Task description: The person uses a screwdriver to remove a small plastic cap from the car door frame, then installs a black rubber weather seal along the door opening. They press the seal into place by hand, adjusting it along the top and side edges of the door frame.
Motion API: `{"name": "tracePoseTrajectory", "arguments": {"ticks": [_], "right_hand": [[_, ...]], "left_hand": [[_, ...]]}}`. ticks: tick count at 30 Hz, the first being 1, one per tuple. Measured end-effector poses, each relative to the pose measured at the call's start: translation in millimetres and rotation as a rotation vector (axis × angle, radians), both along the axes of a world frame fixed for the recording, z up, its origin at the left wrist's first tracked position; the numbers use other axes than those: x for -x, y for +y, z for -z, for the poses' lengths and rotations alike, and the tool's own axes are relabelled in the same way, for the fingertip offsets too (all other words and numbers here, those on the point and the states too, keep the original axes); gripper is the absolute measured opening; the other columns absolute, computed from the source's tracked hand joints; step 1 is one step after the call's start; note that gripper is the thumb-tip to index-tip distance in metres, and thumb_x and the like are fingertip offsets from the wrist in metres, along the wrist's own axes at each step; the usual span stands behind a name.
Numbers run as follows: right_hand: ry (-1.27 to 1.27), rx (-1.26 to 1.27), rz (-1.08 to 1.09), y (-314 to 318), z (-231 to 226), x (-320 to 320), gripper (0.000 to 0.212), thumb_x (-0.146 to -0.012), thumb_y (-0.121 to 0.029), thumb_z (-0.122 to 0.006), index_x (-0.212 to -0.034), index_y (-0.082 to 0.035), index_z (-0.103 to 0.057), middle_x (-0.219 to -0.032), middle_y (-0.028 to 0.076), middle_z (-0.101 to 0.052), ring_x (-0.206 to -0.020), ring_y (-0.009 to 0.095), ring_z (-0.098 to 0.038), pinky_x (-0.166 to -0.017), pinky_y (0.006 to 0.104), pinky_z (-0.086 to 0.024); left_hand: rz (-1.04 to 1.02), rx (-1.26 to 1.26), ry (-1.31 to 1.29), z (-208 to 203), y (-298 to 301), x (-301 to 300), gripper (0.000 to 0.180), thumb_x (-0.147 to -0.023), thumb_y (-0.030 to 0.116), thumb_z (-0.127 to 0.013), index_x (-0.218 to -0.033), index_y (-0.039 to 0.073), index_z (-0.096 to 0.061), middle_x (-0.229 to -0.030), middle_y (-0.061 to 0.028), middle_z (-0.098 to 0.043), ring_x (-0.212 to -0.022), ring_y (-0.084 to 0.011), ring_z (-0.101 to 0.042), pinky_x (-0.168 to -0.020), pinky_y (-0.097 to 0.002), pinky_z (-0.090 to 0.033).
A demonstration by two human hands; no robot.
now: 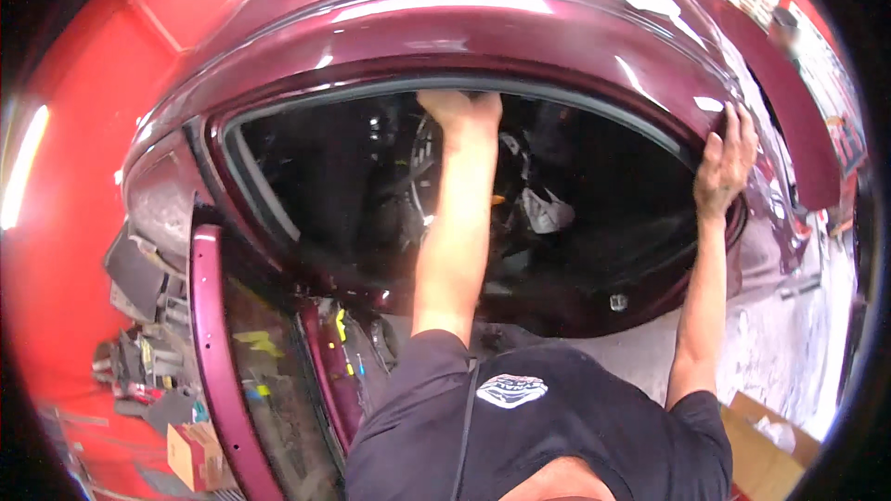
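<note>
A maroon car body [408,32] fills the upper middle, with a dark door opening framed by a grey rubber door seal [575,97]. My left arm reaches straight up to the top edge of that opening. There my left hand [461,109] is closed in a curl against the seal; its fingertips are partly hidden. At the opening's right end, my right hand [726,162] lies against the painted pillar, its fingers stretched upward and holding nothing. Through the opening, the dim interior shows loose wiring and a pale crumpled piece [548,211].
A maroon car door [212,334] with window glass stands at the lower left. Beyond it are piled grey parts [153,353] and a cardboard box [200,456]. Another open box [770,445] sits at the lower right. A curved maroon panel [789,102] stands at the upper right.
</note>
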State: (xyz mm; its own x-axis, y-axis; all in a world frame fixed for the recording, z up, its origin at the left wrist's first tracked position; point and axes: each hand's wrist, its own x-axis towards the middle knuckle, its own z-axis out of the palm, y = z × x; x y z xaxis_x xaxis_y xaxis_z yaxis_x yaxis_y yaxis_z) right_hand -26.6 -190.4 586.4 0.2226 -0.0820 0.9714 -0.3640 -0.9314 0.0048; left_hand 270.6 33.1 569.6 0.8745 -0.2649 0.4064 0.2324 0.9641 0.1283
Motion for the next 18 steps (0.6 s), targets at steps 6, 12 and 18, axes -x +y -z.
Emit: {"name": "tracePoseTrajectory", "arguments": {"ticks": [6, 12, 18], "right_hand": [[-0.032, 0.071, 0.050, -7, 3, 1, 0.045, -0.103, -0.030, -0.044, -0.137, -0.004, -0.059, -0.140, 0.019, -0.056, -0.132, 0.035, -0.050, -0.114, 0.0490, -0.032], [-0.030, 0.102, 0.023, -1, 3, -11, 0.047, -0.104, -0.032, -0.043, -0.136, -0.002, -0.059, -0.140, 0.020, -0.056, -0.131, 0.037, -0.051, -0.113, 0.0483, -0.034], [-0.072, -0.051, -0.138, 32, 8, -4, 0.033, -0.097, -0.011, -0.056, -0.128, 0.001, -0.063, -0.136, 0.020, -0.058, -0.129, 0.035, -0.052, -0.111, 0.0464, -0.036]], "left_hand": [[0.011, 0.050, 0.364, -14, 101, -51, 0.054, -0.100, 0.051, -0.037, -0.127, 0.010, -0.060, -0.128, -0.0136, -0.061, -0.124, -0.0323, -0.054, -0.103, -0.0553, -0.045], [-0.491, -0.244, -0.124, -24, 124, -86, 0.056, -0.100, 0.049, -0.038, -0.133, 0.008, -0.057, -0.137, -0.0125, -0.057, -0.131, -0.0320, -0.050, -0.112, -0.0498, -0.038], [-0.627, -0.160, 0.302, -10, 161, -70, 0.074, -0.102, 0.065, -0.023, -0.150, 0.010, -0.037, -0.150, -0.0154, -0.043, -0.139, -0.0351, -0.040, -0.117, -0.0584, -0.027]]}}
